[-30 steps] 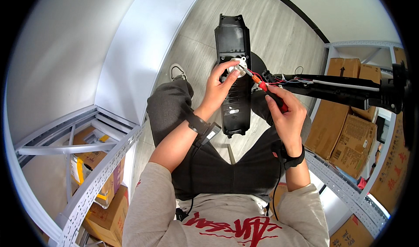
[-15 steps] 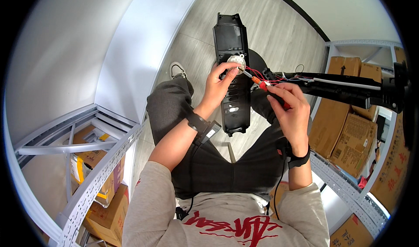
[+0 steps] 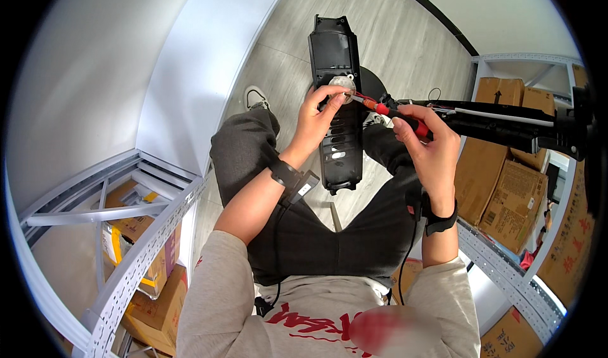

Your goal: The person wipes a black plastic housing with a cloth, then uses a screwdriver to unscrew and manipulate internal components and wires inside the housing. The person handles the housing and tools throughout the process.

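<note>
Evidently, right grip [image 3: 436,148] closed on screwdriver [image 3: 380,108]; left grip [image 3: 313,122] narrow at pale disc [image 3: 342,81], hold unclear

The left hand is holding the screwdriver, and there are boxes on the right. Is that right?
Not quite: the head view shows the right hand holding the screwdriver. There are boxes on the right, as you said.
</note>
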{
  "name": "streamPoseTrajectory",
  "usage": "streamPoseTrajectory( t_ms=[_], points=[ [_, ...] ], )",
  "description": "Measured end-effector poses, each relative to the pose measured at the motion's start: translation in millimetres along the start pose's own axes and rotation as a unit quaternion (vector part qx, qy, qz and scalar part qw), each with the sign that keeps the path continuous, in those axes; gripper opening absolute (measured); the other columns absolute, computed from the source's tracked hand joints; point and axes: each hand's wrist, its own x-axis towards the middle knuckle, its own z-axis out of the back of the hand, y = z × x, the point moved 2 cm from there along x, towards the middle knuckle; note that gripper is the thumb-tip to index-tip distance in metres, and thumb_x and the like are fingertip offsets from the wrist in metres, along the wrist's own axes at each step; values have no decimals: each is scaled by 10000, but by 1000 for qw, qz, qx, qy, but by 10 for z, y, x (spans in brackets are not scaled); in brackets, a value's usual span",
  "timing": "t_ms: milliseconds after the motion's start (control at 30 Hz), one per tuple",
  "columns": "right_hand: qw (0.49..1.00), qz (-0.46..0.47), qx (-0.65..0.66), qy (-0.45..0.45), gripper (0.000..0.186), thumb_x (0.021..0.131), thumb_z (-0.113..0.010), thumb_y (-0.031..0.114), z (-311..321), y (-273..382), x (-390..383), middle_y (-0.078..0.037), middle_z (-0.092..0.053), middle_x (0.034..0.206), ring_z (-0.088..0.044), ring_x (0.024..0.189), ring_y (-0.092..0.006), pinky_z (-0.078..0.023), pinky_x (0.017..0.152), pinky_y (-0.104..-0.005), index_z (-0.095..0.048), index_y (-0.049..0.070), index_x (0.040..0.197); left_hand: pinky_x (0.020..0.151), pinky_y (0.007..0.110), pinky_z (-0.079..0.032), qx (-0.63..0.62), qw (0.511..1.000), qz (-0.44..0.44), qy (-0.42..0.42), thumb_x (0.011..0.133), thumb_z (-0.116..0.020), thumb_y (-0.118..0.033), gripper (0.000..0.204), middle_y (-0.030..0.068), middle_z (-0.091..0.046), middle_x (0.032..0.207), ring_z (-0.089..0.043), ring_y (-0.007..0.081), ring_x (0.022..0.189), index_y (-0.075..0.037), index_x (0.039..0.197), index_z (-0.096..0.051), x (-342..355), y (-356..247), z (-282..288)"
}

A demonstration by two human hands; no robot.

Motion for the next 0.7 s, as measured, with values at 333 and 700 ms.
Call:
streamPoseTrajectory(
  t_ms=[333, 700],
  points=[
    [999, 8, -15, -47, 117, 827, -759, 84, 76, 18, -60, -49, -694, 780, -595, 612, -92, -472, 573, -227, -718, 28, 920, 1056, 307, -377, -57, 998, -1, 7, 954, -642, -151, 417, 78, -578, 1334, -512, 157, 1236, -27, 1342, -551, 16, -87, -25],
    [993, 52, -94, -52, 107, 812, -748, 51, 122, 168, 106, -79, -690, 791, -626, 634, -150, -500, 583, -253, -708, 31, 908, 1052, 319, -369, -47, 999, -18, -8, 944, -645, -150, 382, 86, -586, 1293, -519, 184, 1221, -25, 1296, -560, 14, -141, -35]
  ],
)
